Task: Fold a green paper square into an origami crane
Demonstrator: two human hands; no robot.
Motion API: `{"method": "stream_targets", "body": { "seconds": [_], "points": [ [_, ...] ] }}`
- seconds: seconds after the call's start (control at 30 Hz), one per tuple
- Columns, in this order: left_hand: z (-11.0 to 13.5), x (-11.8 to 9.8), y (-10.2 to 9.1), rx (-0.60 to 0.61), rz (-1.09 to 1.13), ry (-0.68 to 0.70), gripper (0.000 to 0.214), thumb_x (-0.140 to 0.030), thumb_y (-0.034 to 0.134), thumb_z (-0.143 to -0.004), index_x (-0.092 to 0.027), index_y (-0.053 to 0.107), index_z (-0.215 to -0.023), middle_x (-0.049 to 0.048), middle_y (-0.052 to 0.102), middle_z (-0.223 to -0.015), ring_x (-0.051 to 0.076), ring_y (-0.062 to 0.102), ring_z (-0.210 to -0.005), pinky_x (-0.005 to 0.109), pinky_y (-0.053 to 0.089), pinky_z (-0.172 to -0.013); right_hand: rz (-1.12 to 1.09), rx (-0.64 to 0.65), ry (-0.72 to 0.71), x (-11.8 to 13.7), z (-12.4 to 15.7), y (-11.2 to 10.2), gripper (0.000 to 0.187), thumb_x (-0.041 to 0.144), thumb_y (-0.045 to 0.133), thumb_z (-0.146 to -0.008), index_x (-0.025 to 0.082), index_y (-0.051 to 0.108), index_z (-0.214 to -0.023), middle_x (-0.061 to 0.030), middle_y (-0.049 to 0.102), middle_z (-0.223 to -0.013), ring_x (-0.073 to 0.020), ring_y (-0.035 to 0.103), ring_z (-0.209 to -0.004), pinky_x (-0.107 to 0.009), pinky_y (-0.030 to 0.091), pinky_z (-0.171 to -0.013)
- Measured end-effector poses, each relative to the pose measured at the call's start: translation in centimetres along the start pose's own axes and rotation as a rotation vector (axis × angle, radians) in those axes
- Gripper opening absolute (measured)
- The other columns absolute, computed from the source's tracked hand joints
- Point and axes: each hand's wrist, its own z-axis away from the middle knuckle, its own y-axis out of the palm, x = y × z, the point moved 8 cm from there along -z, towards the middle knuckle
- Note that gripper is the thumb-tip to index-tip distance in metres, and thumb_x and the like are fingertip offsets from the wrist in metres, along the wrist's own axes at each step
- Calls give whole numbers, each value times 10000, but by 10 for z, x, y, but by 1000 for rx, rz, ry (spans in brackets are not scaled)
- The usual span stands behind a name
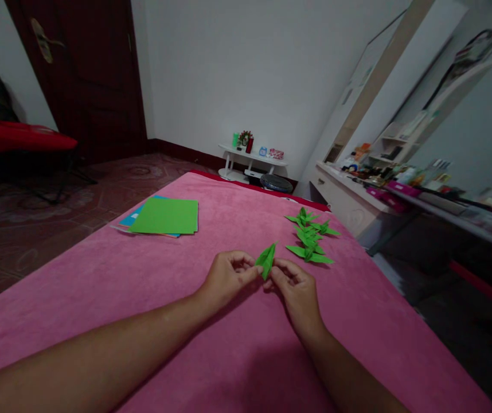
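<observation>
Between my two hands, just above the pink cloth (pixel 211 246), is a small piece of folded green paper (pixel 266 260), narrow and pointed at the top. My left hand (pixel 233 275) pinches its left side between thumb and fingers. On the right side, my right hand (pixel 293 284) grips the lower edge, its fingertips closed on the paper. Several folded green paper cranes (pixel 309 249) lie in a cluster beyond my right hand. Off to the left rests a stack of square paper sheets (pixel 166 215), green on top with blue showing beneath.
A low white stand (pixel 252 152) with small items is against the far wall. At right, a dressing table (pixel 349 186) carries bottles and boxes. To the left are a red-covered chair (pixel 18 136) and a dark red door (pixel 86 74).
</observation>
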Motion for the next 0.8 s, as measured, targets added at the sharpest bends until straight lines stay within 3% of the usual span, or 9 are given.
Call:
{"method": "stream_targets", "body": {
  "seconds": [0.17,0.3,0.4,0.5,0.63,0.8],
  "points": [
    [2,-12,-8,-122,-84,59,199,-274,679,-690,-124,591,-593,26,629,-553,118,564,-504,204,402,-480,91,-30,-13,4,5,3,322,292,724,-685,168,632,-967,-24,669,-721,-152,629,-592,-245,498,-532],
    [5,-4,0,-57,-4,-2,194,-284,651,-718,-133,576,-620,47,657,-575,153,606,-520,234,448,-497,219,-121,-118,13,8,-2,100,233,659,-742,175,634,-819,-16,644,-705,-154,625,-623,-252,505,-564],
    [6,-5,2,-30,-70,41,152,-267,651,-719,-131,609,-665,57,676,-639,161,627,-579,238,471,-534,293,-108,-235,22,9,-2,22,172,607,-773,184,615,-756,-8,635,-691,-146,614,-622,-240,496,-561],
    [7,-20,-1,-36,-221,198,133,-240,661,-715,-144,656,-808,58,683,-774,160,636,-690,248,498,-630,341,-33,-401,36,12,1,114,104,550,-795,198,614,-785,-12,657,-732,-148,628,-680,-246,508,-622],
    [10,-43,-1,-4,-365,422,425,-224,682,-709,-215,589,-1123,71,631,-1036,168,616,-877,269,510,-733,410,96,-646,51,19,6,254,13,483,-792,213,620,-868,-39,683,-894,-168,645,-847,-282,509,-741],
    [17,-57,8,140,-443,663,303,-195,621,-771,-245,634,-1070,76,586,-1136,181,557,-1039,327,470,-872,438,145,-746,53,21,5,319,-29,467,-778,226,610,-905,-31,684,-898,-154,656,-832,-265,514,-720]
  ]
}}
